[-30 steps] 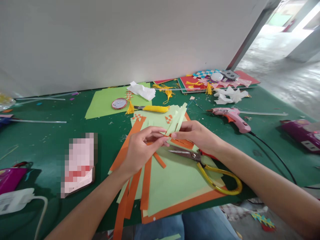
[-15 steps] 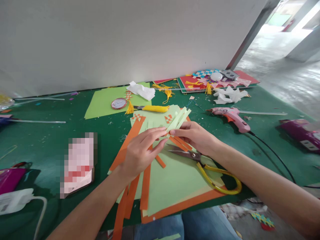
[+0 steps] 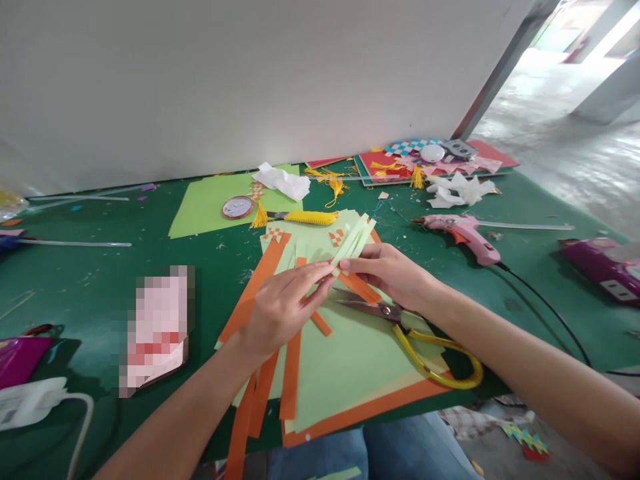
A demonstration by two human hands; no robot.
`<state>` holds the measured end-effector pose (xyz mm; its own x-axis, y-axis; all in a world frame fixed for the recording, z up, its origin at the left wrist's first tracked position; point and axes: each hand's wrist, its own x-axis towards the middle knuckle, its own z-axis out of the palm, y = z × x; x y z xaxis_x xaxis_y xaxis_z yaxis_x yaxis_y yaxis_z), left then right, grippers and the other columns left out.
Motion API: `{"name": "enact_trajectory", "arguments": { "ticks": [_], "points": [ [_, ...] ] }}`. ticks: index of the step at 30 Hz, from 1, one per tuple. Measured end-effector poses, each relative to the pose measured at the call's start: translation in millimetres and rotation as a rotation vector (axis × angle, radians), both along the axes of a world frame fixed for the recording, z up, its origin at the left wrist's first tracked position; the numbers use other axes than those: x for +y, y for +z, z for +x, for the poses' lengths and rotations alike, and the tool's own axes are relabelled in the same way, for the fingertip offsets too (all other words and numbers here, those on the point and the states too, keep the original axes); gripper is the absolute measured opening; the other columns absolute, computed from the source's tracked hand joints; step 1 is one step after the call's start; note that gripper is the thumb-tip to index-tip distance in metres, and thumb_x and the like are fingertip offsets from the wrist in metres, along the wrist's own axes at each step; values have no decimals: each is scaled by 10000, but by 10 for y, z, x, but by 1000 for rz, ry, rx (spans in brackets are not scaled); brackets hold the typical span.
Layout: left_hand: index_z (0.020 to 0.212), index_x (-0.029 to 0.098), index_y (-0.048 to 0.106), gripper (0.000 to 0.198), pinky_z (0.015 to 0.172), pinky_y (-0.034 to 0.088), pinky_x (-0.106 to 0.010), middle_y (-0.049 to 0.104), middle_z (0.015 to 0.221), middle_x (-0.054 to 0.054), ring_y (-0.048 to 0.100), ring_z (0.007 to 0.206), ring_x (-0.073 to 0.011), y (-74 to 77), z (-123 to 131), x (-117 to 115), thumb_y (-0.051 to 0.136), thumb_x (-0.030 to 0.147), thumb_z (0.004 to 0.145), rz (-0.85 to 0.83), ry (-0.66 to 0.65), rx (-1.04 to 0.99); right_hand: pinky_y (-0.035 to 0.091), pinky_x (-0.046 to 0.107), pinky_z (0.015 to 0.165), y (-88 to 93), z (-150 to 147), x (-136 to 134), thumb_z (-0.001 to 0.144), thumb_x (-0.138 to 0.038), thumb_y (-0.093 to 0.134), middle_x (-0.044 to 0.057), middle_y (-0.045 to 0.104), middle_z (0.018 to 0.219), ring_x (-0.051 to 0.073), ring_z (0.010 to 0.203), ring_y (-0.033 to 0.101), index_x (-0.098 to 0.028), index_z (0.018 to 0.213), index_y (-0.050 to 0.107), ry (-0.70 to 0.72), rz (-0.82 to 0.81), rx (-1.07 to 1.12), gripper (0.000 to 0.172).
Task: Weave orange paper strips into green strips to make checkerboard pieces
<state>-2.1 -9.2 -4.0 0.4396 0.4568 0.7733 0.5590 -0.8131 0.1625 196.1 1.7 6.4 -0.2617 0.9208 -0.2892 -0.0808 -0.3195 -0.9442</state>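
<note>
while fingers [image 3: 311, 273] pinch green strips [image 3: 355, 241], an adapter [image 3: 37, 399] bears blurred print [image 3: 10, 411].

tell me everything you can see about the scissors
The scissors have dark, metal-looking blades, slightly parted, joined at a round pivot, and a yellow loop handle reaching past the pale green paper beneath. They lie apparently flat, tips toward the left hand; the right forearm seems to hide the other handle.
</note>
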Motion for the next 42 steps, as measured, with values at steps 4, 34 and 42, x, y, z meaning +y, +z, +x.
{"name": "enact_trajectory", "arguments": {
  "ticks": [4,34,42],
  "points": [
    [1030,194,671,200,847,591,-232,770,956,-13,740,853,-151,2,3,-6,657,130,841,-11,-5,-6,351,261,556,30,3,4,594,-352,835,-46,530,559,78,548,459,-145,590,630,-60,-23,53,291],
    [927,213,711,90,633,590,-185,756,828,13,740,686,-147,47,64,-46,674,232,847,-663,-36,-359,325,278,560,-20,7,-37,692,-415,742,3,569,646,112,595,431,-147,671,686,-29,172,-133,275],
    [934,204,721,102,657,613,-210,766,834,-2,741,683,-153,71,50,-33,661,228,855,-668,-9,-411,258,267,532,45,39,-31,727,-452,710,-25,496,617,102,588,382,-163,690,670,90,226,-229,294]
  ]
}}
